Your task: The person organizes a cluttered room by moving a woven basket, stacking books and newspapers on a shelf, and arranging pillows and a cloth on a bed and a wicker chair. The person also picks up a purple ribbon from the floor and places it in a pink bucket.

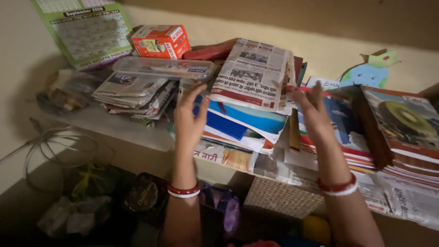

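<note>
Head view, nearest zone: below the shelf edge sit a woven basket (279,197), a purple bag (225,208) and loose grey cable (50,148) against the wall.

Middle zone: both forearms are raised toward the shelf (132,130), each wrist with a red and white bangle. The left hand (190,120) is spread, fingers extended, palm facing right, just beside the left edge of the paper stack. The right hand (313,112) is likewise spread, palm facing left, at the right edge of the stack. Neither hand pinches anything; contact with the papers cannot be confirmed.

Between the hands: a folded newspaper (254,75) lies tilted on top of a slanting pile of magazines (242,126), which overhangs the shelf edge.

Far zone: a clear plastic box (162,67) rests on a second newspaper pile (132,93), with an orange carton (160,41) behind and a wall calendar (87,32) above. A stack of books (402,132) stands right.

Risk assessment: the pile is slanted and overhanging; uneven pressure from either side would probably slide the top newspaper or the glossy magazines off the shelf.
</note>
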